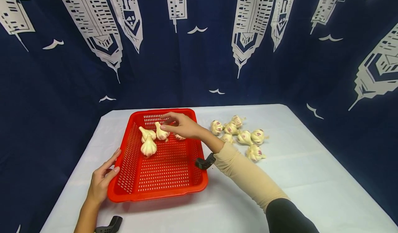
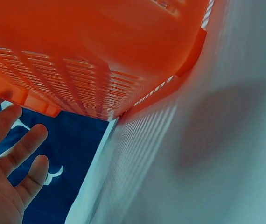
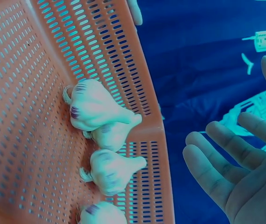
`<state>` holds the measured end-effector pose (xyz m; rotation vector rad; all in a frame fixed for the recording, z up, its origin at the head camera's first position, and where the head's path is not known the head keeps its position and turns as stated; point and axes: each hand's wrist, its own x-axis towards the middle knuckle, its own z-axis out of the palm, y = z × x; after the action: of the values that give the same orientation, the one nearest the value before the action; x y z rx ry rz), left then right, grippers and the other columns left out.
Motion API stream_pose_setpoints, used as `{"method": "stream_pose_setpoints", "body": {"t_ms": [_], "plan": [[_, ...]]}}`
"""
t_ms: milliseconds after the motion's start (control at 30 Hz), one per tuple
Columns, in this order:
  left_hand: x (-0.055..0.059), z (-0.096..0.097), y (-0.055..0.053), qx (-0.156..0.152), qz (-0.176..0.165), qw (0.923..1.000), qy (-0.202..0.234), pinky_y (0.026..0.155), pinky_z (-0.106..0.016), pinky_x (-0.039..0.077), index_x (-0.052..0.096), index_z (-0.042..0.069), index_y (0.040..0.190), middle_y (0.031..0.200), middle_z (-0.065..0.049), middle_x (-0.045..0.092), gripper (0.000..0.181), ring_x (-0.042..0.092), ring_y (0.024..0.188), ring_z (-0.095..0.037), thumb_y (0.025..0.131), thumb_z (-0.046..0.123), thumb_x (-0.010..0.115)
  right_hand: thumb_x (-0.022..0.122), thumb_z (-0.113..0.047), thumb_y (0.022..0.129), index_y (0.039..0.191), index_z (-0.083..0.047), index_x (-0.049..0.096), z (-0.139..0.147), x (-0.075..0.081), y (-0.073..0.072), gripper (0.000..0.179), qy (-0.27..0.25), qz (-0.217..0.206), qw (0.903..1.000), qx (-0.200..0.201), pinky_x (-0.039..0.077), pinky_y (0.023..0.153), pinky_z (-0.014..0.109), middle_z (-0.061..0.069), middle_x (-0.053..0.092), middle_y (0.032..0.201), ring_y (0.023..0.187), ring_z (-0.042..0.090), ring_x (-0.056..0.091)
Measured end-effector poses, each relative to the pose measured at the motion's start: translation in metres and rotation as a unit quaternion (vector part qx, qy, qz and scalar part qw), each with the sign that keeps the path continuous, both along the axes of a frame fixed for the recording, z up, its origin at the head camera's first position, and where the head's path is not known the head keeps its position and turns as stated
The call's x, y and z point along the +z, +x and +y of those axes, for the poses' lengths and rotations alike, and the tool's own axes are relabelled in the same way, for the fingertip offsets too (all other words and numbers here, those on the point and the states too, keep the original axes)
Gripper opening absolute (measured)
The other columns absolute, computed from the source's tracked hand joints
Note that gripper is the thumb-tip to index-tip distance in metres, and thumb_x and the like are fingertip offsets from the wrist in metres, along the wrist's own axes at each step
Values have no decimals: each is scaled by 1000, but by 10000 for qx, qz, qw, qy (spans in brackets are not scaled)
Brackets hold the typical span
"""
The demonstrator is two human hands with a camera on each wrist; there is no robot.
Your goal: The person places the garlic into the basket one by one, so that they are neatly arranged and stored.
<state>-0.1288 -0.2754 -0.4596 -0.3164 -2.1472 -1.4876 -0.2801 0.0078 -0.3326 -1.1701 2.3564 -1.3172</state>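
Observation:
A red slotted plastic basket sits on the white-covered table. Inside it, toward the far and left side, lie several garlic bulbs, also visible along the wall in the right wrist view as pale bulbs with purple streaks. My left hand is at the basket's left rim, thumb and fingertips right at the edge; in the left wrist view its fingers are spread. Over the basket's far part, my right hand hovers with relaxed fingers and nothing held, partly hiding one bulb.
To the right of the basket, several more garlic bulbs lie loosely grouped on the white tablecloth. A dark blue curtain with white building prints hangs behind the table.

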Motion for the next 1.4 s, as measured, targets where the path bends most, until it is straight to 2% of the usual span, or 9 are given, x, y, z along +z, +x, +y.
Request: {"method": "stream_pose_setpoints", "body": {"t_ms": [200, 433, 700, 900, 967, 1133, 1400], "plan": [[1, -1, 2, 64, 9, 10000, -20, 64, -17, 55, 51, -1, 141, 143, 16, 51, 48, 63, 81, -5, 93, -4, 50, 66, -21, 94, 136, -3, 55, 20, 0, 3, 47, -216, 17, 9997, -95, 55, 83, 33, 12, 66, 117, 99, 23, 66], [2, -2, 3, 117, -35, 9999, -18, 63, -18, 55, 52, 5, 143, 145, 9, 51, 49, 64, 75, -7, 94, -3, 50, 67, -20, 93, 138, -4, 54, 40, 0, 7, 49, -356, -31, 9990, -260, 54, 88, 32, 11, 65, 118, 104, 25, 64], [2, -3, 2, -11, -10, 9999, -108, 64, -18, 55, 49, -2, 143, 143, 19, 49, 48, 63, 82, -4, 95, -3, 49, 68, -18, 93, 136, -3, 55, 60, -4, 14, 48, -526, 36, 9979, -378, 52, 92, 40, 15, 65, 120, 106, 26, 63], [2, -1, 1, 21, -14, 10000, 5, 64, -18, 55, 50, -2, 142, 143, 17, 51, 48, 65, 81, -5, 94, -4, 49, 72, -20, 91, 136, -8, 56, 80, -10, 18, 50, -620, -364, 9948, -717, 55, 87, 39, 10, 65, 121, 105, 26, 62], [2, 0, 1, 25, -14, 10000, 22, 64, -18, 55, 50, -2, 142, 143, 16, 51, 48, 65, 81, -4, 94, -4, 49, 71, -20, 91, 137, -8, 55, 88, -13, 17, 50, -664, -429, 9937, -799, 55, 87, 39, 15, 63, 123, 107, 29, 62], [2, 1, 1, -47, -42, 9998, 183, 65, -18, 56, 50, -3, 141, 142, 14, 53, 47, 66, 77, -7, 94, -5, 48, 69, -17, 92, 137, -3, 54, 109, -23, 10, 49, -716, -246, 9925, -965, 55, 88, 40, 24, 62, 125, 108, 34, 63], [1, 3, 1, -84, -92, 9996, 262, 69, -18, 55, 50, -4, 142, 142, 13, 53, 46, 67, 78, -7, 95, -5, 47, 70, -16, 92, 135, -1, 55, 150, -32, 7, 48, -618, -214, 9878, -1413, 53, 92, 42, 21, 63, 123, 108, 33, 63]]}}
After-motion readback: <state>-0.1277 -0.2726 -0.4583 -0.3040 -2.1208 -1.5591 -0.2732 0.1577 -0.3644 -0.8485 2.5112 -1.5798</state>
